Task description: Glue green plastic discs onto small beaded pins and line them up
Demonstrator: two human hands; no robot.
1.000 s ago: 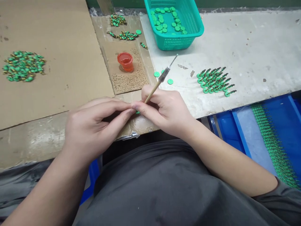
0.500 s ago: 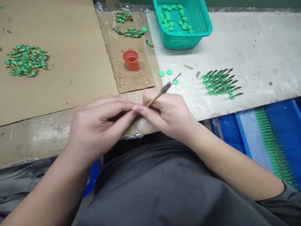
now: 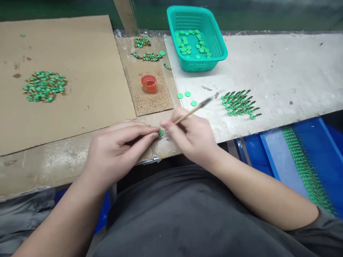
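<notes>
My left hand point(image 3: 118, 150) pinches a small green disc piece point(image 3: 160, 133) between thumb and fingertips at the bench's near edge. My right hand point(image 3: 191, 137) is closed round a thin wooden paintbrush point(image 3: 194, 110), whose dark tip points up and to the right over the white surface. The fingertips of both hands almost touch around the green piece. A small orange cup point(image 3: 149, 83) of liquid stands on a stained cardboard scrap just beyond the hands.
A teal basket point(image 3: 214, 39) with several green discs sits at the back. Rows of finished green pieces point(image 3: 239, 102) lie to the right, three loose discs point(image 3: 187, 94) nearer. A heap of painted pieces point(image 3: 44, 86) lies on the cardboard sheet point(image 3: 80, 71). A blue tray point(image 3: 308, 160) holds rows below right.
The camera has tilted up, so everything sits lower in view. The brush has swung lower and to the right. The green piece now shows between my fingertips.
</notes>
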